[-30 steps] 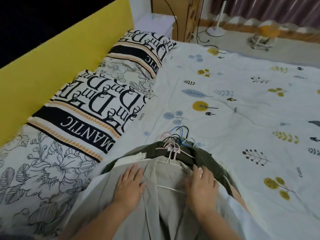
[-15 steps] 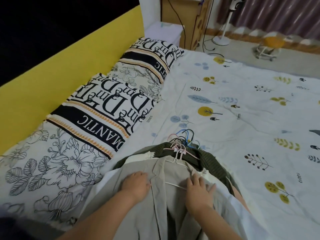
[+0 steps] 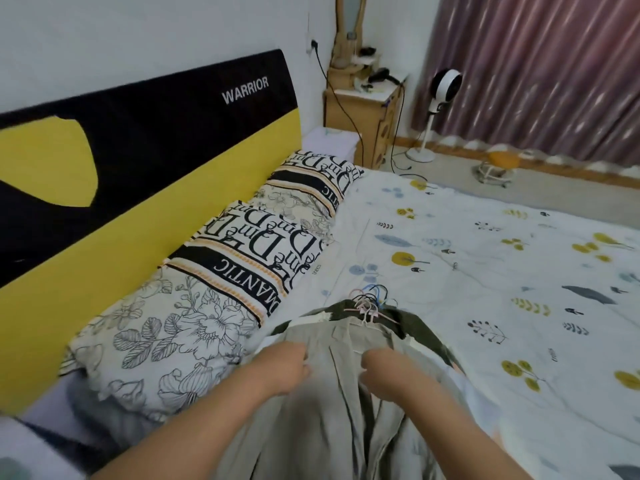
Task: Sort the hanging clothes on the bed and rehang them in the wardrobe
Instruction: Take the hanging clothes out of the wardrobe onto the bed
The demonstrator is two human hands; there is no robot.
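- Clothes lie stacked on the bed, near its pillow side, each on its own hanger, so the pile can be worked through 1 garment at a time.
- Hooks bunch together at the far end of the pile, all pointing away from the person; that likely makes it easy to lift several at once for the wardrobe, which is out of view.
- Grey jacket sits on top, over a dark green garment.
- Left hand rests on the jacket's left shoulder with fingers curled under; whether it grips cloth I cannot tell.
- Right hand is curled at the white hanger, apparently pinching wire or collar; blur hides which.
- 2 pillows lie beside the pile, against the headboard.
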